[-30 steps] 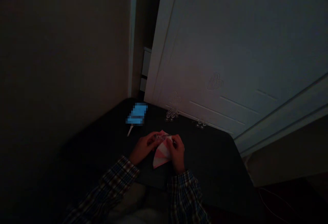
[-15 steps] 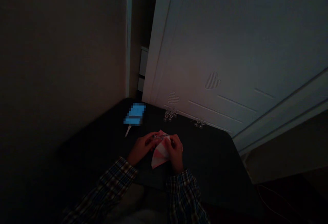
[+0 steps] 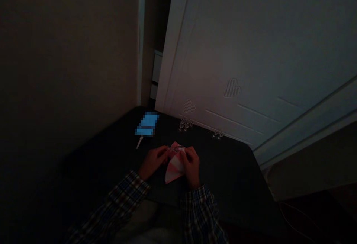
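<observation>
My left hand [image 3: 153, 161] and my right hand [image 3: 192, 166] are close together over the dark table. Between them is a pink-and-white cloth [image 3: 174, 166], its lower corner hanging toward me. A small shiny, clear or metallic piece [image 3: 175, 148] lies against the upper part of the cloth, its kind too dim to tell. The fingers of my left hand pinch the left end of this piece. My right hand's fingers are closed on the cloth's right side, partly hiding it and the piece's right end.
Toward the back of the dark table [image 3: 223, 184] sit a cluster of small shiny round-ended pieces [image 3: 186, 124] and a smaller group [image 3: 218, 134]. A lit, blurred-out phone [image 3: 147, 123] with a white cable [image 3: 139, 142] lies at back left. A white panel [image 3: 251, 50] with embossed hearts stands behind.
My fingers shift slightly on the cloth and the shiny piece. Both hands stay in nearly the same place, and the things on the table have not moved.
</observation>
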`<state>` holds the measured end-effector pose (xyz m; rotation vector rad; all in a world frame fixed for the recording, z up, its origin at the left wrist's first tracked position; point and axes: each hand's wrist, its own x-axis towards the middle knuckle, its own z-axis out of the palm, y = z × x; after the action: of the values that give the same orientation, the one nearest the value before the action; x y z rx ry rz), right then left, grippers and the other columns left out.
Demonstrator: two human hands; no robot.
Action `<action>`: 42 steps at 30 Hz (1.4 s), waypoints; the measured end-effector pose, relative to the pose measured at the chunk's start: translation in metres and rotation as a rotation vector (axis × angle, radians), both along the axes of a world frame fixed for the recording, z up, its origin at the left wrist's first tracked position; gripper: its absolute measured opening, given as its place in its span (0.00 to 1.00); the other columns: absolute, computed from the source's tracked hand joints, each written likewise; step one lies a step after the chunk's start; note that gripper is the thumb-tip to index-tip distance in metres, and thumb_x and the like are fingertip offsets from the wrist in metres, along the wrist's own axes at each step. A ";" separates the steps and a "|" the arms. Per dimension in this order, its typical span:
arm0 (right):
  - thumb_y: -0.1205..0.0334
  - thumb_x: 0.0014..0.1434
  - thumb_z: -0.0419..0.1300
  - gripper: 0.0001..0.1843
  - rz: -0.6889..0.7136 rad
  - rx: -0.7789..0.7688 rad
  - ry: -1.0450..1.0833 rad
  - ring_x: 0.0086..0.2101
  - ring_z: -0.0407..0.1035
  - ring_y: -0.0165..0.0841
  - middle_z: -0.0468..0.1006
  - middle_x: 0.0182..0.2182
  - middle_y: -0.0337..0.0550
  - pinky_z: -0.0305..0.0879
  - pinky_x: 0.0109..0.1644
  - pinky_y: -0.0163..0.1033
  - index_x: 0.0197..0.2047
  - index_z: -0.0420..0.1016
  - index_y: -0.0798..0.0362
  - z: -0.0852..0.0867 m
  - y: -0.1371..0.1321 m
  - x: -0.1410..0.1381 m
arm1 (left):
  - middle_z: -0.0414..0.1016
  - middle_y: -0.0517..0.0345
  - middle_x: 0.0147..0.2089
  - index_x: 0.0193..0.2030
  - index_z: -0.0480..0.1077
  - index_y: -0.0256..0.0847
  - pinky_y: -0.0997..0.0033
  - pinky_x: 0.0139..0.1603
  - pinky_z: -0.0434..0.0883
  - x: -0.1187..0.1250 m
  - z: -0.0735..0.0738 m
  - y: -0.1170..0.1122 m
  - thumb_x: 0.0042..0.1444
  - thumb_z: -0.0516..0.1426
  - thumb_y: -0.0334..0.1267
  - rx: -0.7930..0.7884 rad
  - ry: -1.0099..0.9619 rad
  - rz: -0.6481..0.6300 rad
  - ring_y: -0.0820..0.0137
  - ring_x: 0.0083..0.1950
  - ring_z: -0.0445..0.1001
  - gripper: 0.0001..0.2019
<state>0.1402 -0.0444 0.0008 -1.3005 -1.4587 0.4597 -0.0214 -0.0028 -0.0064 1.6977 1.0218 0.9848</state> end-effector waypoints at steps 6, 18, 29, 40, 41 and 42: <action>0.58 0.59 0.54 0.10 -0.013 -0.012 0.021 0.34 0.64 0.30 0.69 0.31 0.39 0.59 0.38 0.34 0.36 0.75 0.51 -0.002 0.000 0.000 | 0.71 0.60 0.24 0.40 0.71 0.37 0.76 0.26 0.63 -0.001 0.001 0.000 0.54 0.50 0.49 -0.033 0.008 -0.017 0.72 0.24 0.68 0.18; 0.59 0.59 0.54 0.10 0.017 -0.046 0.037 0.33 0.64 0.30 0.68 0.30 0.38 0.59 0.36 0.33 0.36 0.75 0.51 0.001 -0.001 0.000 | 0.71 0.59 0.25 0.43 0.71 0.37 0.75 0.26 0.64 -0.001 0.001 0.000 0.54 0.51 0.49 -0.021 -0.019 -0.026 0.72 0.25 0.68 0.19; 0.57 0.59 0.54 0.10 0.018 -0.039 0.035 0.33 0.64 0.30 0.69 0.30 0.38 0.59 0.36 0.33 0.36 0.75 0.51 0.000 0.000 0.000 | 0.72 0.58 0.25 0.41 0.71 0.36 0.75 0.25 0.63 0.000 0.000 -0.001 0.53 0.51 0.51 -0.028 -0.020 0.002 0.72 0.25 0.68 0.20; 0.57 0.58 0.54 0.10 0.005 -0.022 0.053 0.32 0.64 0.30 0.70 0.30 0.39 0.59 0.35 0.33 0.35 0.75 0.52 -0.002 0.001 0.001 | 0.72 0.58 0.26 0.46 0.71 0.37 0.75 0.25 0.64 -0.001 0.005 -0.002 0.51 0.54 0.50 -0.064 -0.052 0.002 0.71 0.25 0.68 0.22; 0.57 0.58 0.54 0.11 0.003 -0.023 0.053 0.32 0.64 0.29 0.69 0.30 0.39 0.59 0.35 0.33 0.34 0.75 0.52 -0.002 0.002 0.001 | 0.72 0.58 0.26 0.46 0.71 0.37 0.75 0.25 0.64 0.000 0.004 -0.002 0.51 0.54 0.50 -0.064 -0.058 0.002 0.71 0.25 0.68 0.22; 0.57 0.58 0.54 0.11 0.004 -0.025 0.051 0.32 0.64 0.29 0.69 0.29 0.38 0.59 0.34 0.33 0.34 0.75 0.52 -0.002 0.002 0.001 | 0.71 0.59 0.26 0.47 0.70 0.37 0.75 0.25 0.64 0.000 0.004 -0.002 0.50 0.55 0.50 -0.061 -0.063 0.003 0.72 0.24 0.68 0.22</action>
<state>0.1407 -0.0428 -0.0011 -1.2967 -1.4177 0.5120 -0.0216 -0.0050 -0.0023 1.6063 1.0037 0.9931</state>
